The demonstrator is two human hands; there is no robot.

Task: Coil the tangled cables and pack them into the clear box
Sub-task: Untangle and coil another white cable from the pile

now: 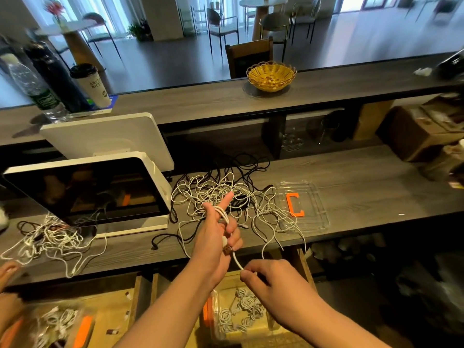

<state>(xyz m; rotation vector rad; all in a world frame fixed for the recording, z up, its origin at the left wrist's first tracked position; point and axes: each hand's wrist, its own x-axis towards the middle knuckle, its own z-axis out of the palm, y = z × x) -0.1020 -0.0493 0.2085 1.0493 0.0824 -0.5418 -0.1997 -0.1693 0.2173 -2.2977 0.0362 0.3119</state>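
A long grey wood counter (364,177) ran from left to right, with a higher shelf (200,101) behind it on the far side. On the left of the counter stood a white-framed screen (88,194), tilted back, with a second white panel (105,136) behind it. A yellow wicker basket (270,76) sat on the far shelf, and a paper cup (91,85) and a plastic bottle (35,89) stood at its left end.

In the middle of the counter lay the tangle of white and black cables (226,194), spread loosely just right of the screen. A smaller tangle (50,237) lay at the near left. The clear box (305,207) sat open just right of the main tangle, with an orange letter C (295,205) in it and a few white loops draped over its near left corner.

Below the counter edge, a clear container (236,315) held coiled white cables.

The left hand (218,237) was raised over the near edge, index finger pointing up, with a white cable (223,214) wound around its fingers and the lower fingers closed on it. The right hand (271,280) was nearer and lower, pinching the free end of the same cable between thumb and fingertips.
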